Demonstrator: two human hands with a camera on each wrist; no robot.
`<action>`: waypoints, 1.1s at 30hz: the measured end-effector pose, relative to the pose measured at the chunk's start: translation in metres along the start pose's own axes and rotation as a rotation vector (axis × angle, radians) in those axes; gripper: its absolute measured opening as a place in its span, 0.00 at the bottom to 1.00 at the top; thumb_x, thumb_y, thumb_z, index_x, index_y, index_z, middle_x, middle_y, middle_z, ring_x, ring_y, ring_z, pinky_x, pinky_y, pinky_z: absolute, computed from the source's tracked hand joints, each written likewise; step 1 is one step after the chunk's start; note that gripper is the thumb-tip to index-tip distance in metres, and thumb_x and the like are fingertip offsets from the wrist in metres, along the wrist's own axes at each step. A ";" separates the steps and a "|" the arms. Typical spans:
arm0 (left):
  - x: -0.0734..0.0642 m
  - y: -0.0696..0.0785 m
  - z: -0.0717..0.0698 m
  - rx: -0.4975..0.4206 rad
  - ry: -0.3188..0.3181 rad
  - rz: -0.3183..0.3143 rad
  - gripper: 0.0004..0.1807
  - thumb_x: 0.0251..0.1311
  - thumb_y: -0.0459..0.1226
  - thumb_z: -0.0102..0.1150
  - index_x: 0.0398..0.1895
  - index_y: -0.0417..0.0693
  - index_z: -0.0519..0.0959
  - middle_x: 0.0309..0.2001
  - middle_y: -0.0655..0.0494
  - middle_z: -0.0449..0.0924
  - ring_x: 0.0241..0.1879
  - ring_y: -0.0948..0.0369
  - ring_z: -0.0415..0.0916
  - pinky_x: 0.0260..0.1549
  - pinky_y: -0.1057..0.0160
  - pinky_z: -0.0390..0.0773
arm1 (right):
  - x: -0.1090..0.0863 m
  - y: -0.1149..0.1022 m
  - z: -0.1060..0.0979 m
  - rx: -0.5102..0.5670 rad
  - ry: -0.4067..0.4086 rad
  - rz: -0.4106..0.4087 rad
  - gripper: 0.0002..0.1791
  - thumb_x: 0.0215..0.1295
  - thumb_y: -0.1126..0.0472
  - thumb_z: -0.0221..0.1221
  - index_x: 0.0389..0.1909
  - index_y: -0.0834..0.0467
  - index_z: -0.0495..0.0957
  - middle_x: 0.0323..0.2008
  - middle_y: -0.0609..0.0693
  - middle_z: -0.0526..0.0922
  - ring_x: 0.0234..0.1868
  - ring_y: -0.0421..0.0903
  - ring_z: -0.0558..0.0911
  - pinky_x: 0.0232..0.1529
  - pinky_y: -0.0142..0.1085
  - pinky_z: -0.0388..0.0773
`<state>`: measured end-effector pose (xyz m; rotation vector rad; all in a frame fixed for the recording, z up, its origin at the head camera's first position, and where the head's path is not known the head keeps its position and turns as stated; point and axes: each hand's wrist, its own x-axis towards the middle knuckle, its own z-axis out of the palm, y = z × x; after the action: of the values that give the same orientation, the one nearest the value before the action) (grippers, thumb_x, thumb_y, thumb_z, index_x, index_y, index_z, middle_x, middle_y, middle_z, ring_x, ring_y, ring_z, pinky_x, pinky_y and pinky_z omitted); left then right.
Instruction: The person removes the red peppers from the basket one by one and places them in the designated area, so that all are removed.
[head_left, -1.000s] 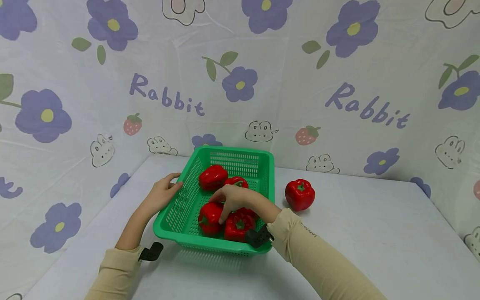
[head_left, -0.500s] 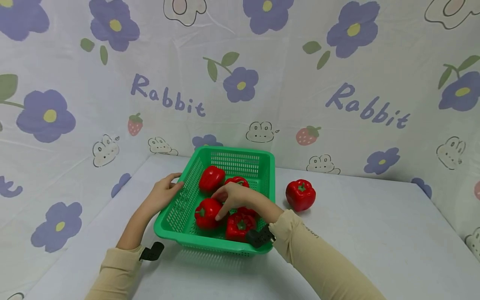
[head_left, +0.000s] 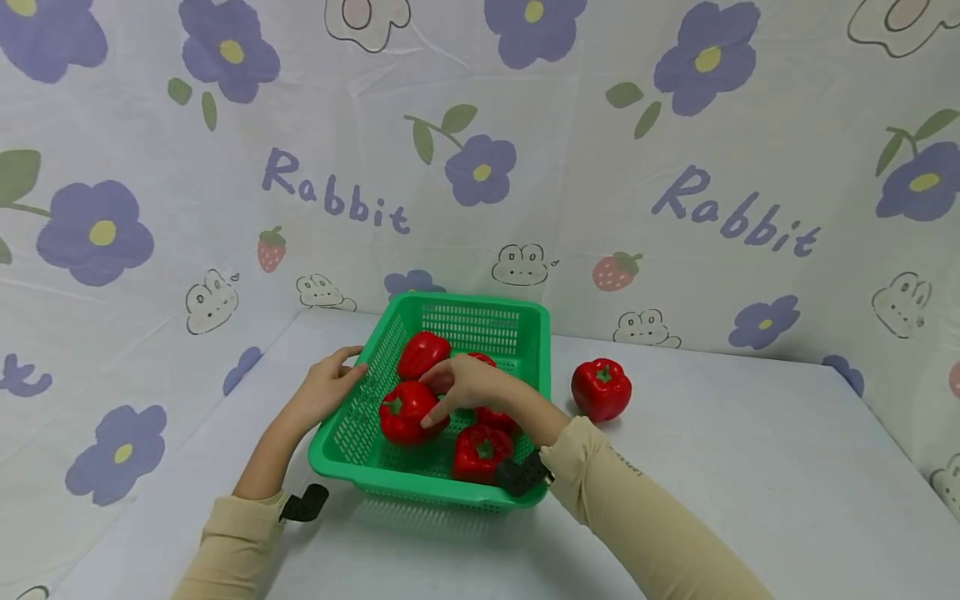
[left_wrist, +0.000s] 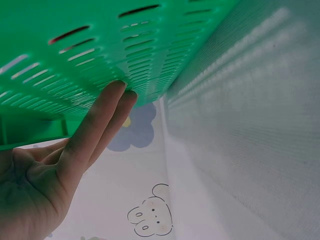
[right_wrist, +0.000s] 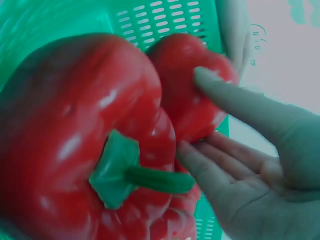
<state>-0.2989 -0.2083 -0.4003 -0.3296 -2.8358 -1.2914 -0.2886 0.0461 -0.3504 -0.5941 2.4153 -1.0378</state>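
A green plastic basket [head_left: 431,492] with slotted walls holds several red bell peppers. My right hand [head_left: 468,387] reaches into it and grips a bell pepper [head_left: 401,414] on the left side, its green stem turned left. In the right wrist view the thumb lies on that bell pepper [right_wrist: 177,90], with fingers below it. My left hand [head_left: 326,385] holds the basket's left rim. Seen from the left wrist, two fairly straight fingers [left_wrist: 95,125] touch the outer wall from below. One more bell pepper [head_left: 602,389] stands on the table, right of the basket.
Inside the basket lie a bell pepper [head_left: 423,356] at the back left and another [head_left: 482,452] at the front right; others are partly hidden by the right hand. A printed cloth [head_left: 570,183] hangs behind the white table [head_left: 720,467].
My right hand has shifted the bell pepper leftward and back inside the basket, away from the front right one. The back left pepper has turned slightly. The left hand stays on the rim.
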 end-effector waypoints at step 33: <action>-0.001 -0.001 0.001 -0.020 0.006 0.006 0.28 0.75 0.42 0.43 0.71 0.35 0.59 0.50 0.30 0.81 0.38 0.52 0.86 0.35 0.59 0.84 | -0.044 -0.020 -0.021 0.272 0.134 -0.089 0.36 0.55 0.58 0.71 0.67 0.52 0.71 0.63 0.50 0.78 0.65 0.50 0.75 0.57 0.45 0.79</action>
<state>-0.2979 -0.2079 -0.4020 -0.3328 -2.8167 -1.3180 -0.2601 0.0689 -0.3128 -0.5558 2.3184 -1.4563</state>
